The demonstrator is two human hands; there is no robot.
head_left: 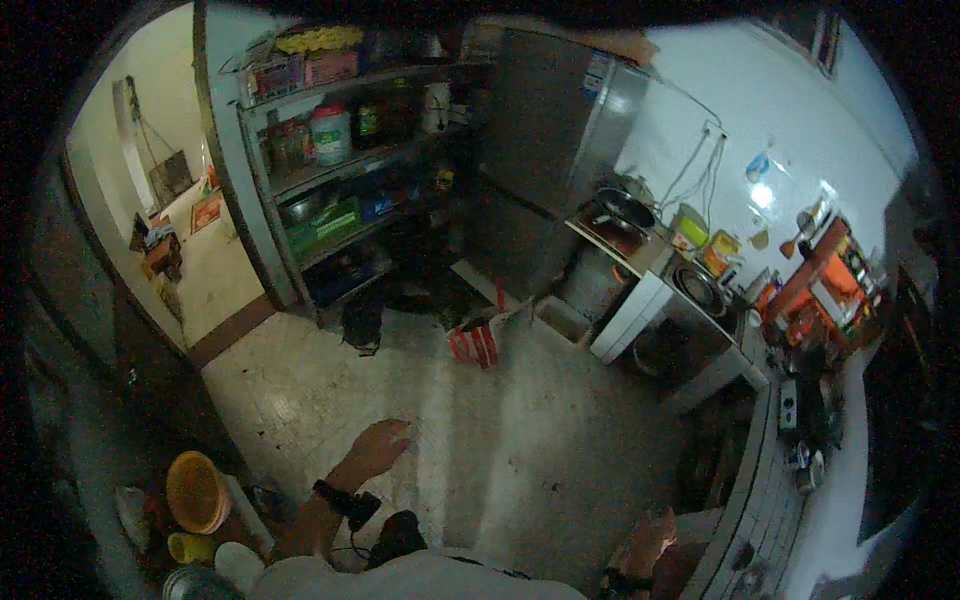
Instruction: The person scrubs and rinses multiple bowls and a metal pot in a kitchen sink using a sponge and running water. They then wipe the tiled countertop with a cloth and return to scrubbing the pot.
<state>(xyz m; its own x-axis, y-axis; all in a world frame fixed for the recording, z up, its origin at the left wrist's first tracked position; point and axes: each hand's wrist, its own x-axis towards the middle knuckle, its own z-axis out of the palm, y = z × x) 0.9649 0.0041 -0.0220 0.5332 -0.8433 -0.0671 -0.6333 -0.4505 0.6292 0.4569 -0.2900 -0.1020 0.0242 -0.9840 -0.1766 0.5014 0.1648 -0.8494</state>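
Observation:
My left hand (380, 444) reaches over the tiled floor (450, 435) at the lower middle, with a dark band and a small black device (352, 506) at its wrist. Nothing shows in its grasp, though its fingers are blurred. Low at the right is my right hand (646, 541), dim and blurred beside the edge of the tiled counter (750, 480); whether it holds anything cannot be made out. A dark band shows at that wrist too. Just left of my left forearm stand an orange plastic basin (196, 491) and a yellow cup (191, 548).
Shelves (375, 161) with jars and boxes stand ahead, beside a refrigerator (536, 120). A red-and-white striped bag (474, 343) lies on the floor. A gas stove (701, 289), a pan (624, 208) and an orange rack (814, 274) line the right wall. A doorway (225, 247) opens at left.

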